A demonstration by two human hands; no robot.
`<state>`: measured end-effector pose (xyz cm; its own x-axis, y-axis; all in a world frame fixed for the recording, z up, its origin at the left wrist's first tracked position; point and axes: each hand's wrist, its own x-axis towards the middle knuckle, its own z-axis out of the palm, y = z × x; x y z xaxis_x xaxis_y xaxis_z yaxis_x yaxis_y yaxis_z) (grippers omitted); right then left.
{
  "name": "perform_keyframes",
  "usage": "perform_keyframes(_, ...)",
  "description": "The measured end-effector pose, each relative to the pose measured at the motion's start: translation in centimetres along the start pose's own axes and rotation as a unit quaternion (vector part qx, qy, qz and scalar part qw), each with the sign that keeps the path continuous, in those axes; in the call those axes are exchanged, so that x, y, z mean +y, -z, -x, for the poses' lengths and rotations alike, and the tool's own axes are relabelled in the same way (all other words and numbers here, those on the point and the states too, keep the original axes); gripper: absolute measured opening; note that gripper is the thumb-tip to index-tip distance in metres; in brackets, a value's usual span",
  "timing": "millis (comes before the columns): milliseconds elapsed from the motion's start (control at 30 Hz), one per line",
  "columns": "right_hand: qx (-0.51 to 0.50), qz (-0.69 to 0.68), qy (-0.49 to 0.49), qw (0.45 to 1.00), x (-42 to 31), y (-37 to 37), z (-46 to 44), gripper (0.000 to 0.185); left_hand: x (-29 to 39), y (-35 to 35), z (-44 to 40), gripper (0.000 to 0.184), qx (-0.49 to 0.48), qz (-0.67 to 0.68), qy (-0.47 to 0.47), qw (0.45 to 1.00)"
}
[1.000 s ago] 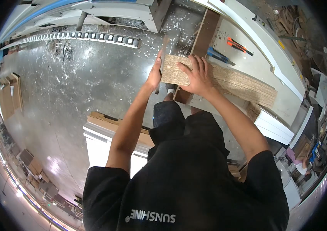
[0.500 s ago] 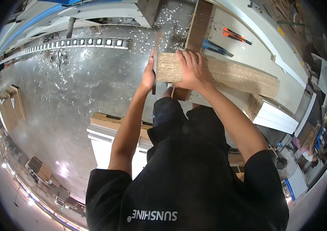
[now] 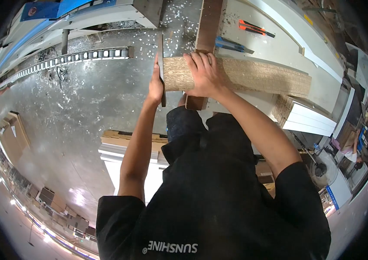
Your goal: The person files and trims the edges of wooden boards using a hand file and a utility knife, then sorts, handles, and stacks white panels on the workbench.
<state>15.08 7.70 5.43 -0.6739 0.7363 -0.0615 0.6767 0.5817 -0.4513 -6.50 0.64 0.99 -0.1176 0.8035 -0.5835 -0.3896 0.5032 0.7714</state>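
Observation:
A stack of particleboard strips lies across the work surface, its raw edges facing up. My right hand grips the stack near its left end, fingers over the far side and thumb on the near side. Against that left end stands a thin flat board, seen nearly edge-on. My left hand lies flat against the board's outer face, fingers stretched out and pointing away from me. A brown wooden bar runs beneath the stack.
A blue utility knife and an orange one lie beyond the stack. A white-faced stack of panels is at the right. White chips litter the grey floor. Another person is at far right.
The whole view has shifted, so hands and stack appear further left. Both hands keep their places on the board and the stack; the right end of the stack looks slightly swung away from me.

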Motion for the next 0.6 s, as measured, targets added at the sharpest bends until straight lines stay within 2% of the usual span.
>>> perform_keyframes(267,0.003,0.009,-0.009,1.000,-0.4,0.1,-0.1,0.125,-1.5,0.8,-0.9,0.065,0.019,-0.061,-0.025,0.998)
perform_keyframes(400,-0.045,0.026,-0.027,0.998,-0.6,0.3,-0.5,0.130,-0.5,0.6,-0.6,0.065,0.024,-0.126,-0.025,0.991)
perform_keyframes(433,-0.045,0.032,-0.028,0.998,-0.7,0.3,-0.5,0.130,0.2,0.1,-0.1,0.075,-0.004,-0.110,-0.048,0.993)
perform_keyframes(533,-0.050,0.061,-0.023,0.997,-1.0,0.5,-0.5,0.131,1.0,-0.3,0.6,0.076,-0.003,-0.079,-0.029,0.996)
perform_keyframes(600,-0.059,0.089,-0.026,0.994,-1.4,0.7,-0.7,0.131,-0.5,0.5,-0.3,0.077,-0.008,-0.101,-0.072,0.992)
